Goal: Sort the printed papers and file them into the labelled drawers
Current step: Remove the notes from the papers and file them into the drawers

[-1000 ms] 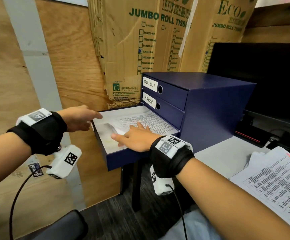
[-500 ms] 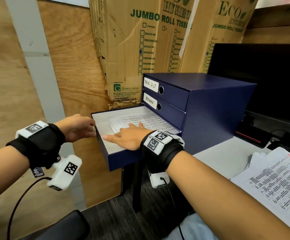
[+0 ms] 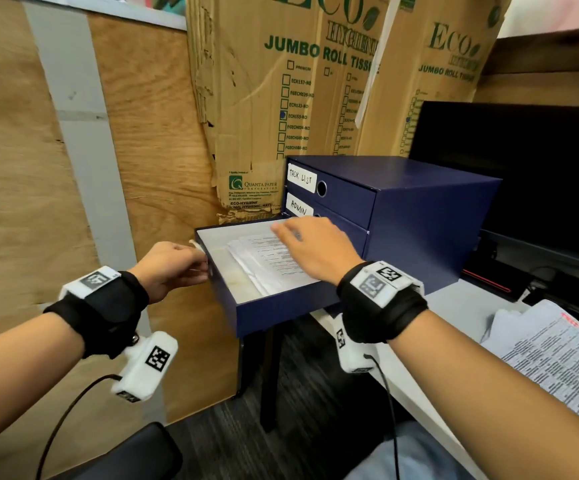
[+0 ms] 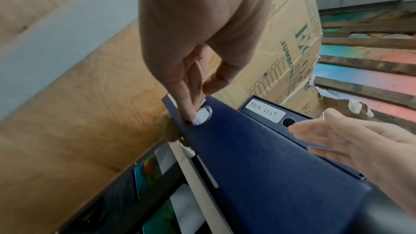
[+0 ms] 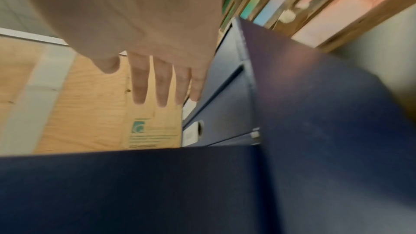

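left hand (image 3: pixel 172 268): fingers curled onto the front panel of the open drawer (image 3: pixel 274 311). Left wrist view shows a fingertip (image 4: pixel 188 111) hooked at the metal-ringed finger hole (image 4: pixel 203 116), thumb pinching the panel's top edge. So it grips the drawer front.
right hand (image 3: pixel 315 251): flat, fingers straight and slightly spread, palm down over the drawer, holding nothing. Whether the fingertips touch the paper under them I can't tell; the right wrist view is blurred.
open drawer: bottom of the three, pulled out past the desk edge. Dark blue textured board outside, plain white lining inside, shallow rectangular tray. Front panel sits in the left hand's grip; its near side wall is just below the right wrist.
filed papers (image 3: pixel 270 265): loose stack of white printed sheets lying flat in the drawer, edges fanned and not squared. Directly under and in front of the right palm, just right of the left hand's knuckles.
drawer unit (image 3: pixel 419 216): matte navy box on the white desk (image 3: pixel 468 306), just beyond the right hand's fingertips. Two upper drawers closed, each with a round hole and a white handwritten label: "TASK LIST" (image 3: pixel 301 177) on top, "ADMIN" (image 3: pixel 298 207) below it, partly behind the right fingers.
unsorted papers (image 3: pixel 558 355): pile of dense printed sheets on the desk, well right of the right forearm.
behind: flattened corrugated cartons (image 3: pixel 281 98) printed "JUMBO ROLL TISSUE" against plywood wall; black monitor (image 3: pixel 523 174) right of the unit.
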### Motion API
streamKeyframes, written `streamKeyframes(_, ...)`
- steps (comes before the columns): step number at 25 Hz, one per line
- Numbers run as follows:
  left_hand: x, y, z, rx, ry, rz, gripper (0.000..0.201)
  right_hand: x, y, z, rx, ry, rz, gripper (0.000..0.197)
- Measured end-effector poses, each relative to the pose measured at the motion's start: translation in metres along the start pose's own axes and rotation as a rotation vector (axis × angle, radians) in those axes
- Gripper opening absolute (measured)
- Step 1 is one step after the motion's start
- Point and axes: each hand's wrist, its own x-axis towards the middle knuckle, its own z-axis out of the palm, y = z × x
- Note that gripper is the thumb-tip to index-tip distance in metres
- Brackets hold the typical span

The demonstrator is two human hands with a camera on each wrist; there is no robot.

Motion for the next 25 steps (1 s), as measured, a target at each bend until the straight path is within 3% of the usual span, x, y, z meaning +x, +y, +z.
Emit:
streamKeyframes(3, 0.009, -0.01, 0.038, -0.13, -0.117, 0.022, 0.031, -0.007, 0.026, -0.013, -0.145, 0.221, -0.023, 0.033)
streamKeyframes(7, 0.021, -0.014, 0.119, -0.058, -0.36, 0.082, 0.061, -0.022, 0.051, -0.031, -0.271, 0.479, -0.166, 0.026)
streamKeyframes(10, 0.023, -0.004, 0.17, 0.023, -0.454, 0.124, 0.063, -0.037, 0.067, -0.046, -0.33, 0.538, -0.199, 0.029)
streamKeyframes(14, 0.038, 0.001, 0.192, 0.122, -0.357, 0.195, 0.04, -0.063, 0.099, -0.061, -0.281, 0.562, -0.146, 0.031)
streamKeyframes(18, 0.05, -0.006, 0.177, 0.164, -0.34, 0.229, 0.05, -0.089, 0.123, -0.06, -0.207, 0.543, 0.015, 0.032)
streamKeyframes(22, 0.041, -0.016, 0.176, 0.123, -0.368, 0.181, 0.047, -0.118, 0.142, -0.061, -0.173, 0.498, 0.116, 0.031)
streamKeyframes(25, 0.028, -0.018, 0.181, 0.065, -0.22, 0.231, 0.036, -0.133, 0.152, -0.066, -0.174, 0.471, 0.16, 0.03)
